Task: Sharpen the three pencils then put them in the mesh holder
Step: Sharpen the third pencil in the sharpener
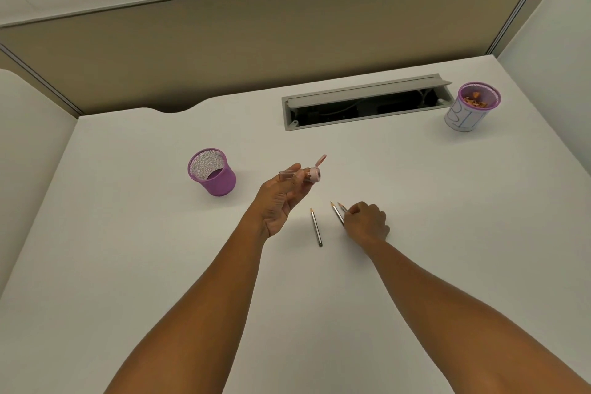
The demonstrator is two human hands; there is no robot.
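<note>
Three pencils on the desk (415,201): one (316,227) alone, two (337,213) under the right hand (367,222), fingers curled onto them. Sharpener (303,174), lid open, pinched in left hand (281,198). Purple mesh holder (211,171) upright, left.

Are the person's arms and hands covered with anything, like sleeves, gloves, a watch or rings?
Nothing shows on them. Both forearms are bare as far as the bottom edge of the picture, so no sleeve is in view. The left hand and the right hand wear no gloves, and neither wrist carries a watch or band. No rings can be made out, though some fingers are curled out of sight.
</note>
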